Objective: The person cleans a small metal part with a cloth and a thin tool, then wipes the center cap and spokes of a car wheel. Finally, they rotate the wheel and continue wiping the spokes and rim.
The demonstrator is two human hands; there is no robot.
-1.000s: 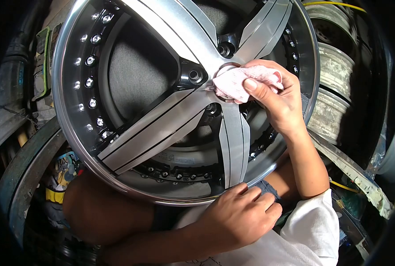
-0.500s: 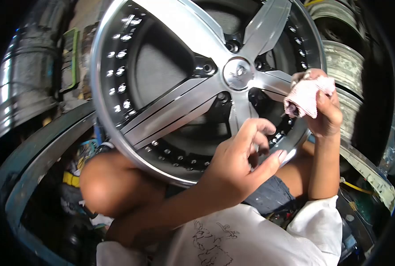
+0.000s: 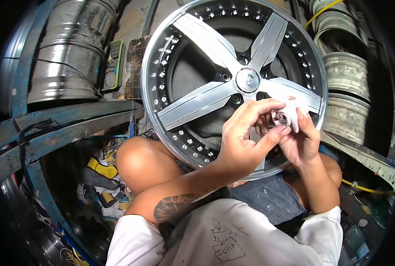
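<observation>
A pale pinkish cloth (image 3: pixel 291 114), bunched up with a dark-stained end, is held in front of the wheel. My right hand (image 3: pixel 305 139) wraps around it from the right side. My left hand (image 3: pixel 246 135) comes in from the left, its index finger and thumb closed around the stained end; its other fingers are partly hidden. Behind both hands stands a large five-spoke alloy wheel (image 3: pixel 197 111), silver and black, with a polished rim, shiny rivets and a round centre cap (image 3: pixel 248 80). My hands cover part of its lower right.
Worn metal rims are stacked at the left (image 3: pixel 66 66) and at the right (image 3: pixel 346 115). Blue-painted metal bars (image 3: pixel 73 128) run along the left. Yellow-and-black scraps (image 3: pixel 103 168) lie below them. My bent knee (image 3: pixel 146 162) is close to the wheel's lower edge.
My right hand has brought the cloth down and left. My left hand has closed onto its stained end. The view has shifted, so the wheel appears smaller and more fully in sight.
</observation>
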